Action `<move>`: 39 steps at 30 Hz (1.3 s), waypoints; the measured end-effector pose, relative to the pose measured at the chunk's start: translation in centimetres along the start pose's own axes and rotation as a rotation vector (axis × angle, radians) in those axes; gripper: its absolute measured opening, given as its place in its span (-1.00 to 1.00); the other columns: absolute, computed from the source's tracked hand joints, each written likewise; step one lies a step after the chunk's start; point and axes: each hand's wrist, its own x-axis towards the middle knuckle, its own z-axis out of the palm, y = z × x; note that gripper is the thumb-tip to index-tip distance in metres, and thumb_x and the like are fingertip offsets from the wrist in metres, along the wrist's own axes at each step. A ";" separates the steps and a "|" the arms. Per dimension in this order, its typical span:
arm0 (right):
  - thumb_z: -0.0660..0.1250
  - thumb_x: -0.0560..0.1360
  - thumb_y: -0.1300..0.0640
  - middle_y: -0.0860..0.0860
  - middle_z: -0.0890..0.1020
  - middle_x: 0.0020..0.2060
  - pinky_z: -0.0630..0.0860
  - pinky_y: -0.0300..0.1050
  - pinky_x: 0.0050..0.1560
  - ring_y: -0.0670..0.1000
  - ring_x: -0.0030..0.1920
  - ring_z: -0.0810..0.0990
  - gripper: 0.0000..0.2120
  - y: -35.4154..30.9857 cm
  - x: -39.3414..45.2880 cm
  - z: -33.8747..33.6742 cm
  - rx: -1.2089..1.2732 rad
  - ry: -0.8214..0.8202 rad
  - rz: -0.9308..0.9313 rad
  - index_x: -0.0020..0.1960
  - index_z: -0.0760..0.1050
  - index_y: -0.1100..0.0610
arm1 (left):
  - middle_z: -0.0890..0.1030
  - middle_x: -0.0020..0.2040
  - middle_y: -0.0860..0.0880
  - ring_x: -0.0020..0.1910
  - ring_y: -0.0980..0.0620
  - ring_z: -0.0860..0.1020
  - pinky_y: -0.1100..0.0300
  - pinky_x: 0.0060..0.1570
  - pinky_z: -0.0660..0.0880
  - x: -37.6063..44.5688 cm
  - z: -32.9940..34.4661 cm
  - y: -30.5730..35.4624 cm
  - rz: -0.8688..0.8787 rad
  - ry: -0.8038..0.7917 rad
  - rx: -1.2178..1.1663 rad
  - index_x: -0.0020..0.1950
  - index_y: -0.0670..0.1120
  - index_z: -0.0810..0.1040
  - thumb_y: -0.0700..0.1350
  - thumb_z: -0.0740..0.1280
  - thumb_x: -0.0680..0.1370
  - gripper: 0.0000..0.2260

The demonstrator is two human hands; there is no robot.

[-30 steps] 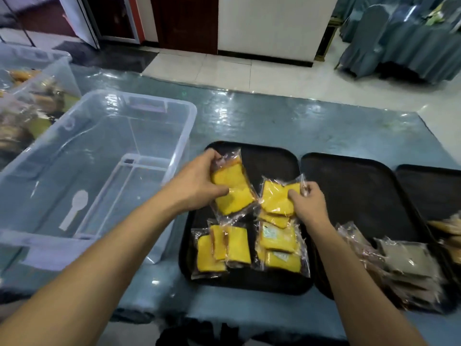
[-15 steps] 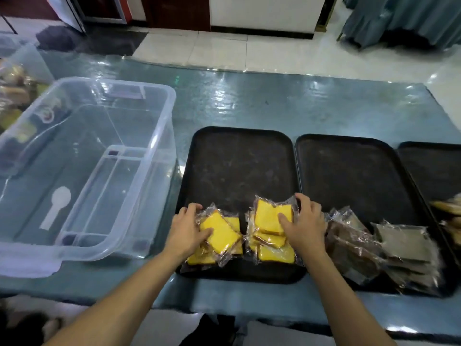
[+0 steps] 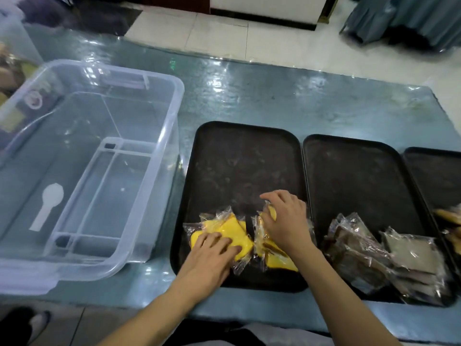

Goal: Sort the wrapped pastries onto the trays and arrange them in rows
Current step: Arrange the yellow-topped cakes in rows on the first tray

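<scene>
Two piles of yellow wrapped pastries lie at the near end of the left black tray (image 3: 239, 156). My left hand (image 3: 212, 253) rests flat, fingers straight, on the left pile (image 3: 224, 228). My right hand (image 3: 287, 221) lies over the right pile (image 3: 274, 255), fingers spread and bent down onto the wrappers; I cannot see a firm grip. Brown and grey wrapped pastries (image 3: 389, 255) are heaped at the near end of the middle tray (image 3: 354, 176). A third tray (image 3: 439, 176) at the far right holds tan pastries (image 3: 449, 218) at the frame edge.
A large clear plastic bin (image 3: 99, 151), holding no pastries, stands left of the trays on the blue-covered table (image 3: 274, 96). Another clear bin (image 3: 12, 63) with food sits at the far left. The table's near edge runs just below the trays.
Both hands brought their yellow pastries from the tray's middle back to its near end and set them on the piles. The left hand now lies flat on its pile.
</scene>
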 end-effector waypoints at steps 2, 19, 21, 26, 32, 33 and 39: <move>0.34 0.55 0.08 -0.12 0.56 0.12 0.33 0.05 0.24 0.03 0.16 0.50 -0.76 -1.0 0.3 0.7 -0.016 -0.052 -0.074 0.21 0.55 -0.09 | 0.54 0.21 0.04 0.25 -0.11 0.48 -0.08 0.33 0.29 -0.2 -0.2 -0.1 -0.051 -0.024 0.006 0.32 0.16 0.48 0.08 0.23 0.52 -0.64; 0.22 0.62 0.06 -0.10 0.46 0.44 -0.17 0.21 0.59 0.02 0.54 0.26 -0.66 -3.1 5.1 2.7 -0.119 -0.520 -0.427 0.37 0.50 -0.12 | 0.50 0.36 -0.11 0.35 -0.28 0.44 -0.18 0.49 0.15 0.6 -1.0 -1.7 -0.354 -0.109 0.056 0.30 0.09 0.53 0.19 0.34 0.45 -0.55; 0.20 0.62 0.03 -0.10 0.50 0.41 -0.18 0.22 0.59 0.02 0.53 0.26 -0.65 -3.1 6.1 2.7 -0.146 -0.610 -0.401 0.38 0.47 -0.14 | 0.49 0.38 -0.15 0.33 -0.31 0.45 -0.13 0.43 0.18 1.1 -1.3 -2.7 -0.418 -0.112 0.023 0.28 0.13 0.55 0.24 0.29 0.40 -0.53; 0.14 0.65 -0.03 0.00 0.60 0.23 -0.08 0.28 0.57 0.11 0.39 0.40 -0.68 -3.0 7.3 2.7 -0.179 -0.750 -0.371 0.36 0.47 -0.08 | 0.39 0.49 -0.19 0.40 -0.33 0.37 -0.24 0.37 0.31 3.2 -1.9 -4.9 -0.633 -0.168 0.060 0.34 0.20 0.55 -0.09 0.41 0.47 -0.55; 0.13 0.66 -0.03 0.04 0.58 0.19 0.02 0.27 0.54 0.14 0.31 0.45 -0.74 -3.5 6.3 3.2 -0.182 -0.791 -0.346 0.22 0.50 0.03 | 0.30 0.53 -0.06 0.46 -0.19 0.27 -0.10 0.42 0.21 5.4 -2.5 -7.1 -0.718 -0.198 0.022 0.52 0.22 0.31 -0.14 0.27 0.57 -0.46; 0.13 0.66 -0.04 0.04 0.58 0.19 0.02 0.27 0.55 0.14 0.31 0.45 -0.74 -3.6 6.3 3.2 -0.184 -0.799 -0.332 0.22 0.50 0.04 | 0.40 0.45 -0.06 0.37 -0.20 0.36 -0.10 0.35 0.29 5.2 -2.8 -7.0 -0.743 -0.143 0.006 0.48 0.17 0.37 -0.17 0.29 0.55 -0.48; 0.13 0.66 -0.06 0.07 0.47 0.37 0.08 0.24 0.53 0.17 0.38 0.42 -0.61 -4.2 5.8 3.6 -0.169 -0.760 -0.277 0.45 0.35 0.00 | 0.50 0.32 0.05 0.18 -0.10 0.47 -0.06 0.19 0.46 3.0 -2.7 -4.5 -0.700 -0.016 -0.133 0.38 0.09 0.47 0.03 0.16 0.62 -0.66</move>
